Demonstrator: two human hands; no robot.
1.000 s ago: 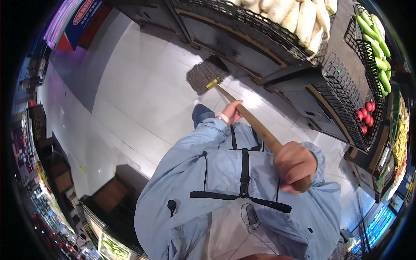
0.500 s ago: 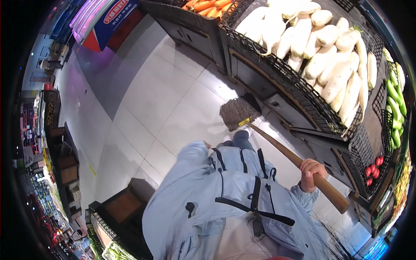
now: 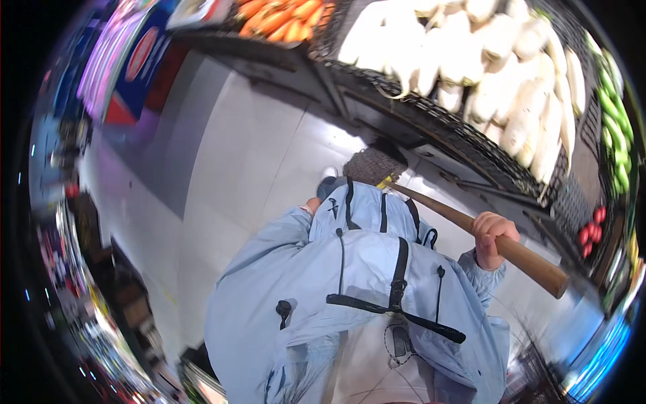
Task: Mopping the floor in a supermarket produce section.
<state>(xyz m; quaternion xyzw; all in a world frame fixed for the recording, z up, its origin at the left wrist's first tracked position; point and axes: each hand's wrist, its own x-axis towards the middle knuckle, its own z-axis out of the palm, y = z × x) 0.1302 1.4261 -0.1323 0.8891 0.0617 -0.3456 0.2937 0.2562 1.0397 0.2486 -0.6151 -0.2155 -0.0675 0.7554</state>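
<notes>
My right hand (image 3: 494, 237) is closed around the upper part of a mop's wooden handle (image 3: 444, 211). The handle slants from its free end at the right down to the grey mop head (image 3: 374, 166), which rests on the floor at the foot of the vegetable stand. A yellow piece (image 3: 385, 182) shows where handle and head meet; my jacket covers the near edge of the head. Only a little of my left hand (image 3: 313, 204) shows beyond its light blue sleeve, beside the jacket front, and its fingers are hidden.
Along the right runs a dark stand (image 3: 431, 161) with white radishes (image 3: 498, 87), carrots (image 3: 286, 19), green vegetables (image 3: 616, 145) and small red ones (image 3: 592, 232). A blue and red display box (image 3: 138, 67) stands far left. Blurred shelves line the left, with pale tiled floor (image 3: 235, 148) between.
The view has turned and shifted, so the stand sits further left. One white shoe has come forward left of the mop head. My right hand keeps its hold on the handle.
</notes>
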